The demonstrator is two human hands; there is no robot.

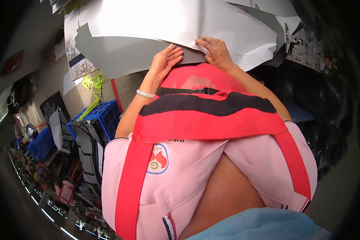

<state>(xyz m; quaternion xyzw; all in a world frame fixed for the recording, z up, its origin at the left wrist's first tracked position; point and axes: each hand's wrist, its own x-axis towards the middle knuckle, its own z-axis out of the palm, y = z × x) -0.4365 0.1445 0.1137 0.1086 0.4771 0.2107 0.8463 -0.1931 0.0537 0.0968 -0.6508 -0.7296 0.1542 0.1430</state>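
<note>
A large white sheet [148,20] lies across the work surface, overlapping a dark grey sheet [120,54] whose near part shows beneath it. My left hand [169,60] rests at the near edge of the grey sheet, palm turned inward, fingers stretched out and holding nothing. To its right, my right hand [216,51] lies over the near edge of the white sheet. Its fingers are apart and slightly bent, the tips touching the white sheet. The white sheet is creased and curled at its right end.
Printed paper [74,44] shows under the sheets at the left. A metal fitting [294,40] sits at the right edge. Below left are yellow-green straps [94,82], a blue crate [104,116] and grey-black fabric pieces [86,148]. Dark plastic bags [320,92] fill the right side.
</note>
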